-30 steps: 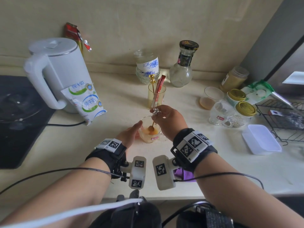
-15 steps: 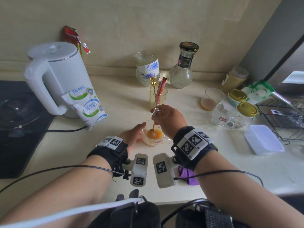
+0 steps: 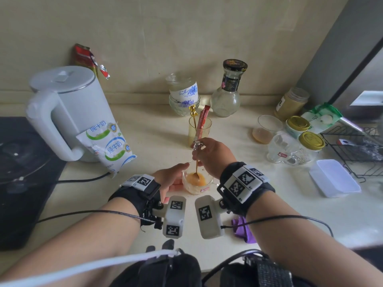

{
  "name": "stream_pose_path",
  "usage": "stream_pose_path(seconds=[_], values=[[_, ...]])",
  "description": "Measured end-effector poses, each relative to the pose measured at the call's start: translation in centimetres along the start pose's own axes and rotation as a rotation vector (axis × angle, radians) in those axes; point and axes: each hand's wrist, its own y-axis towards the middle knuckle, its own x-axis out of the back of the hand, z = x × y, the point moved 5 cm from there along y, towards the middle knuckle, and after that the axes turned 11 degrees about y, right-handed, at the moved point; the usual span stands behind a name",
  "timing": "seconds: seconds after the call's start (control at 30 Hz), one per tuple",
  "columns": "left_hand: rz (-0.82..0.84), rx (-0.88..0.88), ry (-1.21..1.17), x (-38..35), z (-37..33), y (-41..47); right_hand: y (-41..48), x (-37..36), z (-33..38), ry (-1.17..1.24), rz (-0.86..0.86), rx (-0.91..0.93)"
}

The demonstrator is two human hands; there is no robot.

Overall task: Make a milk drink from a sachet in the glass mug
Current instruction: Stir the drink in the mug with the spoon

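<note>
The glass mug [image 3: 196, 188] stands near the counter's front edge with orange-tan liquid in it. My left hand [image 3: 171, 179] holds the mug's left side, thumb along the rim. My right hand [image 3: 213, 157] pinches the top of a gold spoon [image 3: 196, 168] whose bowl sits in the liquid. Behind the mug, a yellow glass [image 3: 199, 131] holds a red sachet [image 3: 203, 118] and another gold spoon. A soft milk pouch [image 3: 107, 146] leans against the white kettle [image 3: 66, 108].
An empty glass mug [image 3: 283, 150], gold-lidded jars [image 3: 310, 141], a tumbler [image 3: 266, 129] and a white lidded box [image 3: 334, 178] stand to the right, with a wire rack [image 3: 356, 150] beyond. A bottle [image 3: 228, 90] and porcelain cup [image 3: 184, 92] stand at the wall. A black hob [image 3: 20, 162] is on the left.
My right hand moved the spoon round inside the mug and the powder lumps have blended into even orange liquid. My left hand stays on the mug.
</note>
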Motion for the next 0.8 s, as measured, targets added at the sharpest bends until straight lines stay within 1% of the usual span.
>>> stream_pose_path(seconds=[0.2, 0.3, 0.57, 0.7, 0.8], values=[[0.024, 0.021, -0.013, -0.7, 0.7, 0.7, -0.3, 0.4, -0.4, 0.003, 0.012, -0.037], [0.033, 0.004, -0.028, -0.8, 0.9, 0.9, -0.4, 0.6, -0.3, 0.002, 0.01, -0.036], [0.013, -0.049, -0.003, 0.0, 0.9, 1.0, -0.3, 1.7, 1.3, 0.121, -0.031, 0.041], [0.028, -0.055, 0.008, -0.1, 0.4, 0.7, -0.2, 2.1, 1.6, 0.085, -0.028, 0.065], [-0.02, -0.03, 0.001, 0.6, 0.8, 0.6, 0.0, 1.9, 1.3, 0.033, -0.018, 0.057]])
